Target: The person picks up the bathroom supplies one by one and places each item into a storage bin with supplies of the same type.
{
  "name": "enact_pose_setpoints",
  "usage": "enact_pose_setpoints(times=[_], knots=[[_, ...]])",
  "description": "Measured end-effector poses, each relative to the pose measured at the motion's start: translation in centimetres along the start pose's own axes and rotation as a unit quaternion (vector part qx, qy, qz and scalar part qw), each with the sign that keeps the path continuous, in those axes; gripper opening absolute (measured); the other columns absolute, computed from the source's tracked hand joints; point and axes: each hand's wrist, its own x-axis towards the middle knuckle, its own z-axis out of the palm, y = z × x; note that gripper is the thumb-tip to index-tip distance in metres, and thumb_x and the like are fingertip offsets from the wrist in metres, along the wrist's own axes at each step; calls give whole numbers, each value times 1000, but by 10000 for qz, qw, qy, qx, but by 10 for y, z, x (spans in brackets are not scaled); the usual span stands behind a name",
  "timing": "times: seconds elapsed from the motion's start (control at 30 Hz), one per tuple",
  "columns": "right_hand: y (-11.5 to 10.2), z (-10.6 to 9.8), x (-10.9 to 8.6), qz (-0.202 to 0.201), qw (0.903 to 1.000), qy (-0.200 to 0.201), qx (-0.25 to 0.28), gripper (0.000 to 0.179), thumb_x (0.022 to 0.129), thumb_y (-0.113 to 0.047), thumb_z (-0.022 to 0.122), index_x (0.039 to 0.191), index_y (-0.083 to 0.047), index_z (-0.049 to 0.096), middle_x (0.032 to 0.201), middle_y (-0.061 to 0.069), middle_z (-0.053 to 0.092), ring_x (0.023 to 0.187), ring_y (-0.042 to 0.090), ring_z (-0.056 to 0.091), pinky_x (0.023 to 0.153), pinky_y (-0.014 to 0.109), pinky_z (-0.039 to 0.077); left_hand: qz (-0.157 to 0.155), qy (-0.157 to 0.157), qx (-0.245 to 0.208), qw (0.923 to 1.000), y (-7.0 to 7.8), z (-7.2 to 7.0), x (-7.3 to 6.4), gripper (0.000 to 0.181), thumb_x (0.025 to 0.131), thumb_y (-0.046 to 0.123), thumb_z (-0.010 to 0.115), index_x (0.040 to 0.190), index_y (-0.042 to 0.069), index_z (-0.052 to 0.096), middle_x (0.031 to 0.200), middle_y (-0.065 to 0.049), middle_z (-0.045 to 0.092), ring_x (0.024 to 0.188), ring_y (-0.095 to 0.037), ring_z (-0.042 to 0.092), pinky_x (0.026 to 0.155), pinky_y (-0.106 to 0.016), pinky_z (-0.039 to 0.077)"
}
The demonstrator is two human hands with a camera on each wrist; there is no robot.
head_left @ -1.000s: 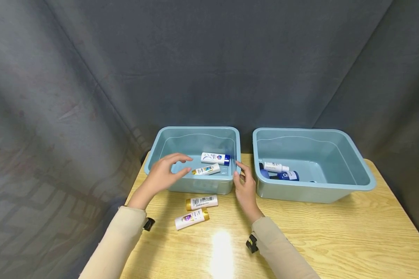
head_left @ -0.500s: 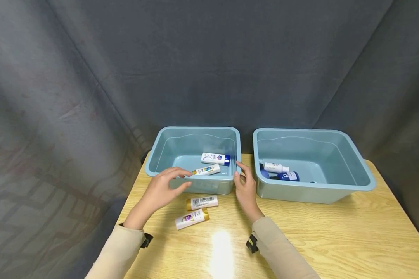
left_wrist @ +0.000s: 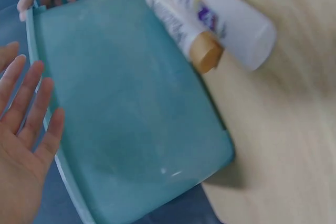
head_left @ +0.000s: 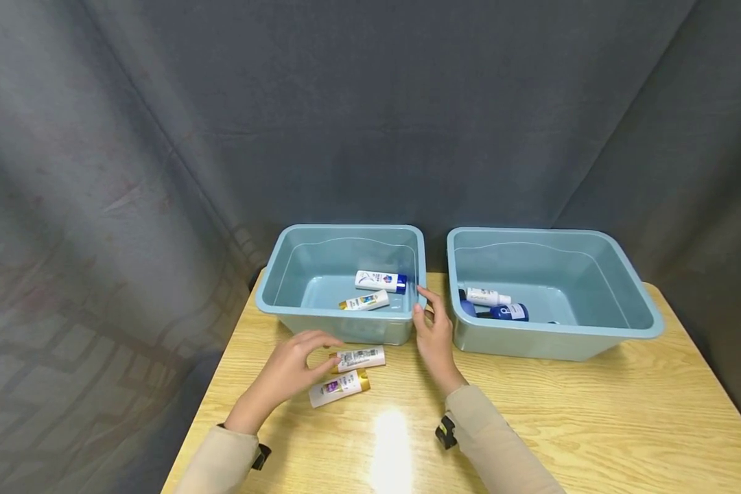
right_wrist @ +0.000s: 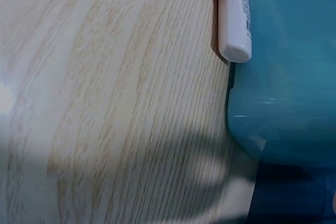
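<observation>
Two white bottles with gold caps lie on the table in front of the left blue bin. My left hand hovers at the cap end of the upper bottle, thumb and fingers apart. In the left wrist view its fingers are extended and hold nothing. The lower bottle, with a purple label, lies just nearer to me. My right hand grips the left bin's right front rim between thumb and fingers. Inside that bin lie a blue-capped white bottle and a gold-capped one.
To the right stands a second blue bin, with a white bottle and dark blue bottles at its left end. The wooden table runs toward me. A grey curtain hangs behind.
My left hand has moved from above the left bin down and toward me, to the bottles on the table. My right hand has stayed at the bin's rim.
</observation>
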Motion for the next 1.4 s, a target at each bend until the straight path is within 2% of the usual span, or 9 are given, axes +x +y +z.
enact_pose_setpoints(times=[0.13, 0.27, 0.4, 0.5, 0.7, 0.97, 1.1, 1.27, 1.4], knots=[[0, 0, 0, -45, 10000, 48, 25, 35, 103, -14, 53, 137, -8, 54, 142, 14, 52, 127, 42, 48, 99, 48, 45, -64, -68, -111, 9999, -4, 12, -8, 28, 84, 21, 81, 111, 25, 72, 112, 11, 68, 104, -13, 64, 86, -38, 55], [0, 0, -1, -50, 10000, 32, -20, 35, 103, -15, 53, 137, -11, 55, 142, 12, 52, 129, 37, 48, 99, 46, 45, -50, 69, -190, 9998, -8, 22, -16, 29, 83, 20, 82, 110, 24, 73, 113, 8, 69, 105, -15, 65, 87, -40, 55], [0, 0, 0, -21, 10000, 7, 5, 36, 103, -15, 54, 138, -9, 54, 143, 11, 52, 128, 33, 49, 99, 45, 45, -29, 232, -297, 9993, -12, 31, -21, 29, 81, 20, 83, 108, 23, 73, 113, 2, 70, 106, -16, 65, 86, -41, 55], [1, -1, 0, 2, 10000, -3, 70, 37, 103, -15, 54, 138, -6, 53, 143, 10, 52, 127, 33, 50, 99, 45, 45, -99, 202, -339, 9992, -13, 36, -24, 26, 83, 23, 82, 107, 25, 72, 112, 5, 69, 104, -14, 64, 85, -39, 55], [3, 0, 0, 28, 9999, -29, 147, 36, 103, -17, 55, 138, -9, 55, 142, 9, 52, 125, 33, 51, 100, 46, 44, -399, 48, -473, 9981, -17, 43, -30, 22, 86, 24, 80, 106, 28, 72, 108, 12, 67, 96, -12, 65, 81, -36, 55], [1, 1, 0, 55, 10000, 25, -41, 35, 103, -14, 54, 137, -13, 54, 142, 9, 52, 125, 30, 51, 100, 44, 45, -874, 23, -457, 9951, -29, 51, -36, 25, 82, 20, 82, 106, 20, 74, 111, 12, 67, 103, -12, 64, 88, -42, 54], [1, 2, 0, -38, 10000, 35, -48, 35, 102, -13, 53, 137, -9, 54, 142, 11, 52, 126, 30, 50, 99, 45, 45, -1114, 5, -396, 9930, -38, 56, -40, 25, 81, 21, 83, 105, 21, 73, 110, 14, 67, 106, -13, 63, 91, -43, 52], [3, 1, 1, -55, 10000, -4, -10, 35, 103, -13, 53, 138, -7, 53, 142, 10, 52, 128, 29, 48, 99, 45, 45, -1260, -165, -457, 9908, -44, 59, -44, 24, 84, 24, 81, 106, 22, 73, 111, 15, 65, 108, -14, 62, 92, -45, 52], [2, 1, 1, -50, 10000, 26, 1, 35, 102, -13, 54, 137, -8, 54, 141, 11, 53, 129, 30, 48, 99, 46, 45, -1226, -310, -450, 9909, -47, 61, -45, 25, 83, 24, 82, 107, 23, 73, 112, 15, 65, 109, -13, 61, 92, -45, 52]])
